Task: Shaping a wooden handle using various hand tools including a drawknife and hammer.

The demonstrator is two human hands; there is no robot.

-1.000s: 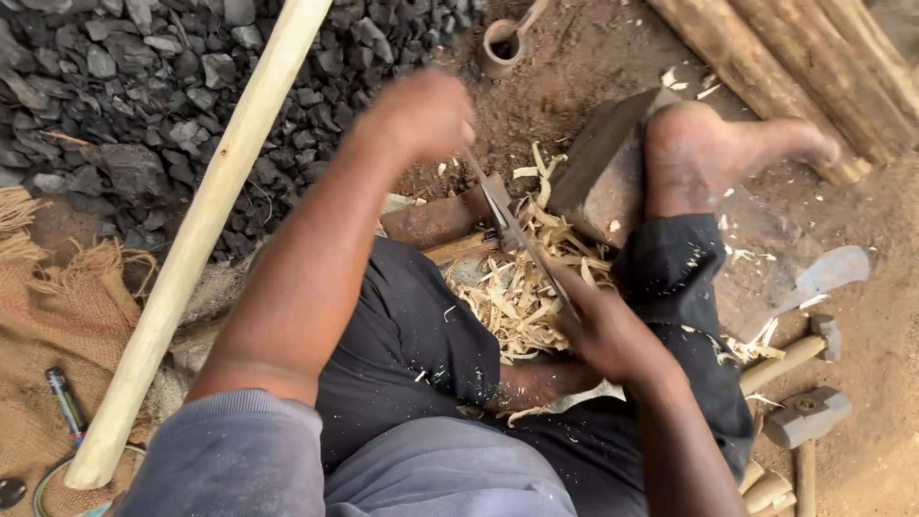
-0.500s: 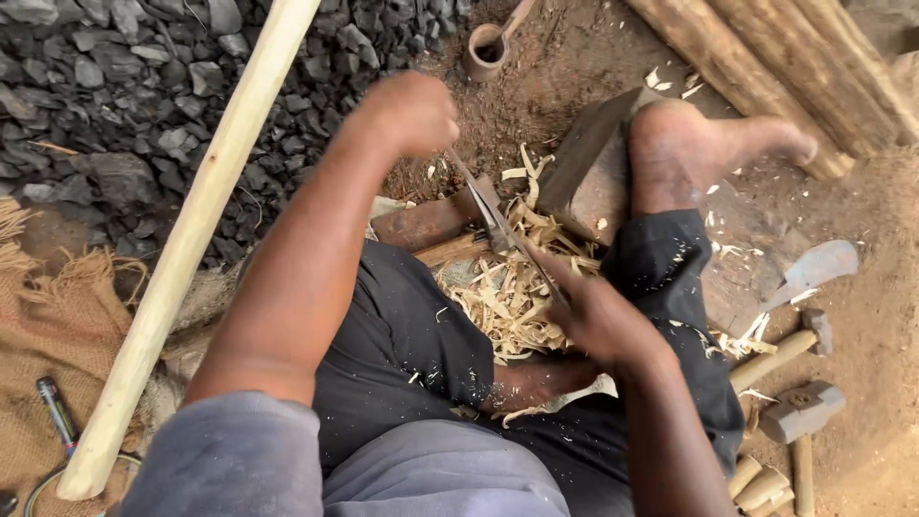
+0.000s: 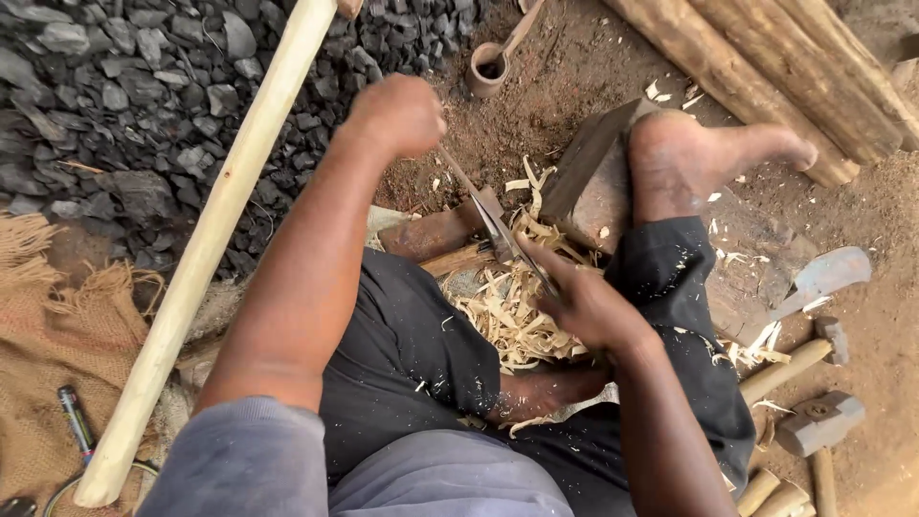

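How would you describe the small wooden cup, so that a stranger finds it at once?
Start at the heap of dark stones at upper left. On the bare soil at its right edge, beyond the left hand, stands the small wooden cup. Unlike the stones, it is round, hollow and brown.

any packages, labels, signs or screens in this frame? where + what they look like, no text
No packages, signs or screens in view.
Only candidate: a small dark cylinder with a red band, lying on the brown burlap at lower left; whether the band is a label is too small to tell.
Both hands are on a two-handled blade: left hand at the far end, right hand at the near end, over wood shavings.
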